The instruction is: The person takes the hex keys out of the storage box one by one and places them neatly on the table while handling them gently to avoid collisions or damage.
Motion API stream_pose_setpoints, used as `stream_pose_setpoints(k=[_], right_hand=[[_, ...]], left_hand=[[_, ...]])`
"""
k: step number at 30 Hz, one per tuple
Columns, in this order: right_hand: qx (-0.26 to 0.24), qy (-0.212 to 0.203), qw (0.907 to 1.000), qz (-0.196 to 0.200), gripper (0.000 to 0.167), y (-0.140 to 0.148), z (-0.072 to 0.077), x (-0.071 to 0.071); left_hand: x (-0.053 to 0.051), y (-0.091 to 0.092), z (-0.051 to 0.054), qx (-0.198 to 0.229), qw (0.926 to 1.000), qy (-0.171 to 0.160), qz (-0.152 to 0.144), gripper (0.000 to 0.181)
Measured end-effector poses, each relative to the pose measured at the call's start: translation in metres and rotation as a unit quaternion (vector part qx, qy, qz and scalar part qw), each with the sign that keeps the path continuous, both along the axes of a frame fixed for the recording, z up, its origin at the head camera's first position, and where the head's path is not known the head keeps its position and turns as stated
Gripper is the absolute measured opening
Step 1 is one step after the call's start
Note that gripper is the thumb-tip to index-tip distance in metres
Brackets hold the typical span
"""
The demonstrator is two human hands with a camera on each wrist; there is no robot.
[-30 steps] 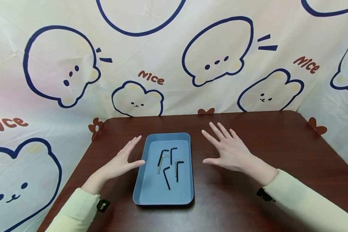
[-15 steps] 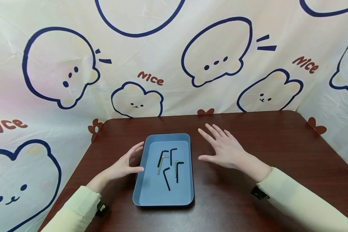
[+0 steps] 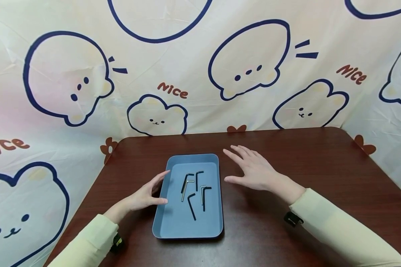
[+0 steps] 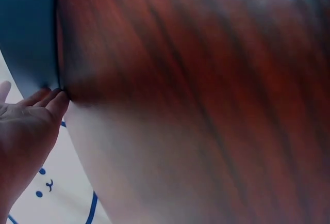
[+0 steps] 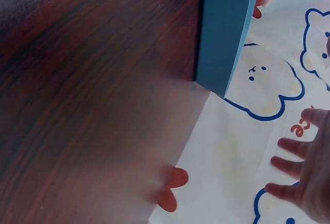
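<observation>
A blue rectangular tray [image 3: 173, 226] rests on the table with several loose L-shaped hex keys in it, some black [image 3: 192, 207] and some silver [image 3: 184, 193]. At the tray's left side is my left hand [image 3: 143, 196], its thumb over the rim and its fingers near the far part of that side. In the left wrist view, the fingertips of this hand [image 4: 28, 131] touch the tray's outer wall [image 4: 31, 38]. My right hand [image 3: 255, 172] hovers to the right of the tray, fingers spread, holding nothing. The right wrist view shows this hand [image 5: 312, 167] apart from the tray wall [image 5: 224, 33].
The dark brown wooden table [image 3: 307, 159] extends on both sides of the tray. Behind it and at its sides hangs a pale cloth [image 3: 200, 111] printed with bear outlines and lettering. Dark devices sit at both wrists, such as the right wrist device [image 3: 292, 219].
My left hand has come nearer and down to the tray's left rim. The right hand has moved left towards the tray's right side. Tray and hex keys stay in place.
</observation>
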State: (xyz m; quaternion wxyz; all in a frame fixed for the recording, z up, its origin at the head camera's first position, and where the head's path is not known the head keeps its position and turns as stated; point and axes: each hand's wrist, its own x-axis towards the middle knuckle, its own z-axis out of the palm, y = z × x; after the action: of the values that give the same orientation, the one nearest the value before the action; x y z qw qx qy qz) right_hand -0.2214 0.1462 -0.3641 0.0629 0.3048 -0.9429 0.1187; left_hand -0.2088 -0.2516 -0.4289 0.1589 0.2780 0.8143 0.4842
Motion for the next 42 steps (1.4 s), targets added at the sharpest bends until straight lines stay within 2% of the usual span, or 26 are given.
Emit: stream_pose_setpoints(k=[5, 10, 14, 28, 35, 42], right_hand=[[-0.028, 0.002, 0.9993, 0.023, 0.08, -0.002, 0.0, -0.009], [-0.034, -0.017, 0.9986, 0.038, 0.077, -0.004, 0.002, -0.016], [-0.034, -0.036, 0.9979, 0.043, 0.075, -0.008, 0.004, -0.021], [-0.028, -0.08, 0.9939, 0.07, 0.066, -0.025, 0.014, -0.036], [-0.056, -0.097, 0.9884, 0.102, 0.051, -0.034, 0.02, -0.045], [-0.069, -0.123, 0.9833, 0.116, 0.049, -0.042, 0.02, -0.049]], left_hand=[[-0.001, -0.001, -0.001, -0.018, 0.9998, -0.005, -0.002, 0.09], [-0.002, -0.001, -0.002, -0.037, 0.9992, -0.019, 0.0, 0.092], [-0.003, 0.0, -0.003, -0.042, 0.999, -0.017, 0.003, 0.092], [-0.003, -0.001, -0.003, -0.039, 0.9991, -0.017, 0.005, 0.09], [-0.003, -0.003, -0.005, -0.037, 0.9991, -0.019, 0.01, 0.087], [-0.002, -0.006, -0.006, -0.019, 0.9995, -0.023, 0.008, 0.083]])
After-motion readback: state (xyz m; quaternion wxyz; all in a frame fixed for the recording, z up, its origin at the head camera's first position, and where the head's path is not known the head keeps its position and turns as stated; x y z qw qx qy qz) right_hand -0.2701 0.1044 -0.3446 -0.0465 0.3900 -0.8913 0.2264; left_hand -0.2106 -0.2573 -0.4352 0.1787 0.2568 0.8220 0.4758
